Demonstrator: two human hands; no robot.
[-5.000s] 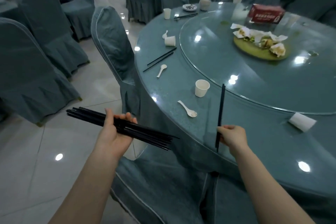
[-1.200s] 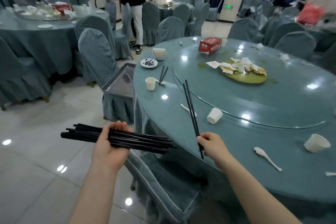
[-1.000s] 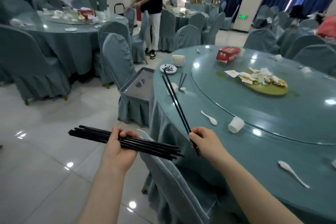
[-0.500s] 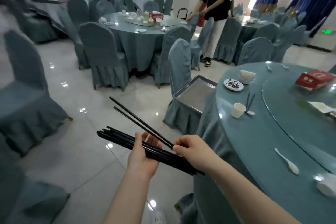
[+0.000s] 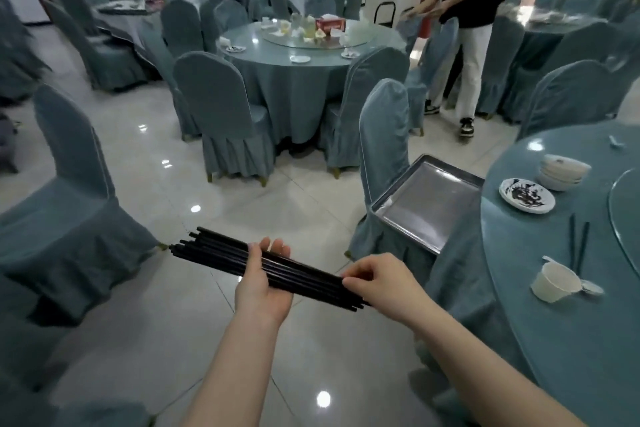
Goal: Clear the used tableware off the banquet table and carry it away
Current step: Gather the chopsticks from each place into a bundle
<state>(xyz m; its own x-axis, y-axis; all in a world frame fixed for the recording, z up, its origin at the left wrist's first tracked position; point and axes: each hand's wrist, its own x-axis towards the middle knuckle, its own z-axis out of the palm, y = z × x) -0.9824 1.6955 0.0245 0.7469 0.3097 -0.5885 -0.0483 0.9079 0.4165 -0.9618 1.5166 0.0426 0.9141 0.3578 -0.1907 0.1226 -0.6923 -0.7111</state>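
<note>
My left hand [image 5: 265, 283] holds a bundle of black chopsticks [image 5: 214, 251] across its palm, over the floor left of the banquet table [image 5: 540, 340]. My right hand [image 5: 377, 283] pinches the bundle's right end. On the table lie a pair of black chopsticks [image 5: 577, 248], a white paper cup [image 5: 554, 283] on its side with a white spoon [image 5: 590, 286] beside it, a dirty small plate [image 5: 526, 198] and a stack of white bowls [image 5: 562, 172].
A metal tray [image 5: 427, 205] rests on a covered chair [image 5: 382, 135] at the table's left edge. Other covered chairs and another round table [image 5: 301, 70] with used dishes stand behind. A person [image 5: 464, 28] in a black top stands at the back right.
I turned left, away from the table. My right hand brought the pair of chopsticks it lifted from the table over to my left hand, and they now lie in the bundle.
</note>
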